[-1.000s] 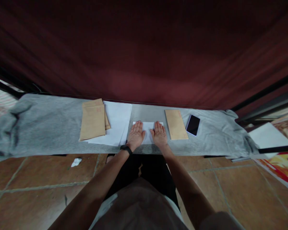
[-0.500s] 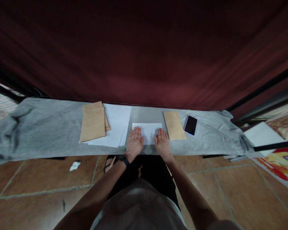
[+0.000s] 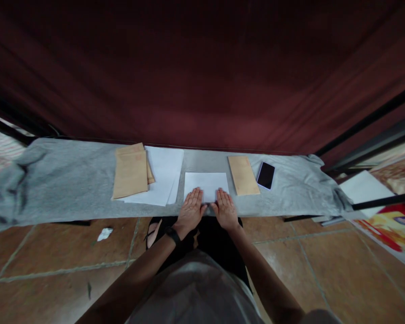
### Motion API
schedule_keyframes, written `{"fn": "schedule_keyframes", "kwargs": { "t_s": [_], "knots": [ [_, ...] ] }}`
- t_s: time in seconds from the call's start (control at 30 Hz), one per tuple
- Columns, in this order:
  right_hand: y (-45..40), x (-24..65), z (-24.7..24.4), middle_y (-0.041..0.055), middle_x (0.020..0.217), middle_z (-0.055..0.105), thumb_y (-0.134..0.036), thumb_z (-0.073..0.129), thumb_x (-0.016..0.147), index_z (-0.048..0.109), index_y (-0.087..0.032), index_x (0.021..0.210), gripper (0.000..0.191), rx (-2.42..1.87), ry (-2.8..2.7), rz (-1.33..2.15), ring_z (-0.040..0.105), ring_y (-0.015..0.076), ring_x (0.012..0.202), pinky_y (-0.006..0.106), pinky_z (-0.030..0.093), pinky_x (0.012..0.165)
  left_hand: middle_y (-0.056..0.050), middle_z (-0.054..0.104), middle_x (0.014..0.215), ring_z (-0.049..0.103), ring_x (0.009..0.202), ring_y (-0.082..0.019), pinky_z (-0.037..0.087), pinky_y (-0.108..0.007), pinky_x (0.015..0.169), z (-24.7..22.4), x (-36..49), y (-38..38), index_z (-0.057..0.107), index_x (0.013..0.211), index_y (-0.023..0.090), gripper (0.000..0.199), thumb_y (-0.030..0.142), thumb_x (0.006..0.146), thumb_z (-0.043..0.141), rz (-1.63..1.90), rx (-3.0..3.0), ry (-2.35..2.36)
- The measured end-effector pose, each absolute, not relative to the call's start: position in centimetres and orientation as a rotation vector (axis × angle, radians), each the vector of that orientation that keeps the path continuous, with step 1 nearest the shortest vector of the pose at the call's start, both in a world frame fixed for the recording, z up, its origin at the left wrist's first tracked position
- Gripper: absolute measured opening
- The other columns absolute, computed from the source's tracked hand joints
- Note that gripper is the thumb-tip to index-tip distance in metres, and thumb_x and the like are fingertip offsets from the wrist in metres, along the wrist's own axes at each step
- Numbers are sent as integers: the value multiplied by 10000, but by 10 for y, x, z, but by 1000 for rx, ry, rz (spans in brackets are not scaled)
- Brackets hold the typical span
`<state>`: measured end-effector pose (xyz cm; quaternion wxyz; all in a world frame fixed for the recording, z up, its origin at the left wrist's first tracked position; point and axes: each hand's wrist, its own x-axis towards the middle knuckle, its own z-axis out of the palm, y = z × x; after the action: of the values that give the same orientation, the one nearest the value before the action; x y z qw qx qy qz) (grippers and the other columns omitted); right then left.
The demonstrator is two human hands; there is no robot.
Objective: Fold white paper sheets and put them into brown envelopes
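A white sheet of paper (image 3: pixel 205 181) lies flat on the grey cloth-covered surface (image 3: pixel 81 180) in front of me. My left hand (image 3: pixel 190 209) rests palm down on its lower left part, fingers stretched out. On the lower right part lies my right hand (image 3: pixel 226 209), also flat. The two thumbs point toward each other near the sheet's lower edge, a small gap between them. Right of the sheet is a single brown envelope (image 3: pixel 243 175). Several brown envelopes (image 3: pixel 131 173) overlap larger white sheets (image 3: pixel 167 166) at the left.
A phone (image 3: pixel 266 175) lies right of the single envelope. Behind the surface hangs a dark red curtain (image 3: pixel 202 90). Dark metal bars (image 3: pixel 388 201) cross at the right, beside a colourful printed sheet (image 3: pixel 400 225). Crumpled white paper (image 3: pixel 105 233) is on the tiled floor.
Both hands have slid down the white sheet toward its near edge. More of the sheet's upper part shows, and the thumbs are closer together.
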<state>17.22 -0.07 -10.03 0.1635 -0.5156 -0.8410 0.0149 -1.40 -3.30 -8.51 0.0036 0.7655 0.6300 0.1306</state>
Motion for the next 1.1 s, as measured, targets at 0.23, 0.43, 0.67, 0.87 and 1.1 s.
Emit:
{"fn": "schedule_keyframes", "kwargs": {
  "t_s": [0.23, 0.43, 0.67, 0.87, 1.1],
  "knots": [
    [-10, 203, -107, 207, 1566, 400, -459, 314, 1055, 323, -79, 1554, 627, -1539, -2325, 11, 376, 296, 1459, 499, 323, 1178, -211, 355, 1584, 277, 1508, -287, 295, -492, 1222, -80, -32, -47, 306, 1548, 44, 652, 418, 1015, 338, 381, 2350, 2037],
    [-7, 210, -103, 182, 1505, 499, -413, 302, 1057, 451, -115, 1483, 541, -1587, -2235, 54, 450, 286, 1396, 475, 350, 1139, -214, 364, 1581, 299, 1499, -302, 304, -489, 1215, -80, -37, -54, 295, 1552, 51, 676, 443, 1006, 363, 393, 2331, 2070],
    [14, 192, -84, 192, 1264, 637, -334, 472, 986, 610, -153, 1300, 387, -1869, -2005, 91, 590, 326, 1124, 445, 454, 937, -232, 353, 1581, 287, 1503, -307, 291, -492, 1218, -85, -36, -52, 327, 1528, 19, 670, 436, 1006, 370, 395, 2358, 2080],
    [33, 183, -73, 211, 1110, 682, -268, 578, 862, 667, -134, 1094, 282, -1897, -1729, 516, 631, 329, 1070, 415, 463, 914, -236, 356, 1578, 280, 1505, -310, 280, -489, 1220, -87, -35, -51, 351, 1516, 17, 656, 419, 999, 389, 359, 2356, 2115],
    [42, 182, -65, 33, 623, 640, -349, 623, 769, 584, -241, 675, 149, -1785, -1549, 811, 652, 229, 730, 308, 477, 669, -245, 365, 1572, 299, 1497, -314, 271, -499, 1220, -88, -34, -51, 316, 1527, 15, 668, 425, 1005, 389, 421, 2333, 2101]
  ]
}}
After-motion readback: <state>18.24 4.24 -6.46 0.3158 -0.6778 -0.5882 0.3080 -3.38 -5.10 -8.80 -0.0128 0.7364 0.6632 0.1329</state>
